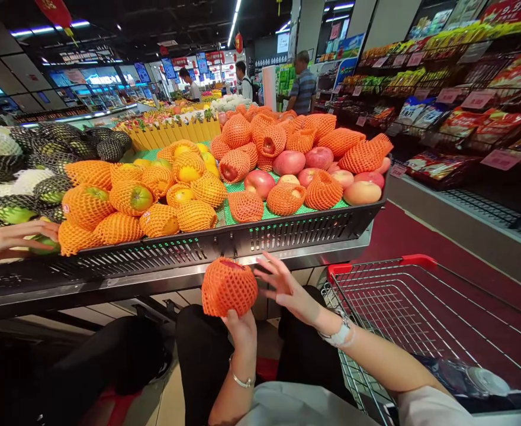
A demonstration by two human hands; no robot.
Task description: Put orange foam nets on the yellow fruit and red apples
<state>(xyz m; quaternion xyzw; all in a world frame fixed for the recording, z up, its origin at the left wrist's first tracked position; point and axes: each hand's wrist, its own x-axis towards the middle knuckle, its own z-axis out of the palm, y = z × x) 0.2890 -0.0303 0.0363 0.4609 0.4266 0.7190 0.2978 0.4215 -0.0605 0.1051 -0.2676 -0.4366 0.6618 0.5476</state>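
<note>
My left hand (241, 331), a thin bracelet on its wrist, is closed under a fruit wrapped in orange foam netting (228, 286) and holds it up in front of the display's edge. My right hand (287, 288), with a watch on the wrist, hovers just right of the fruit, fingers spread and holding nothing. Behind both hands is the black slotted rim of the fruit stand (225, 242). It carries red apples (289, 163), some bare and some netted, and netted oranges (189, 168).
A shopping cart (420, 307) with a red handle stands at my right. Another person's hand (16, 236) reaches in from the far left, next to green fruit. Snack shelves (465, 112) line the right wall. Shoppers (302, 89) stand in the aisle behind.
</note>
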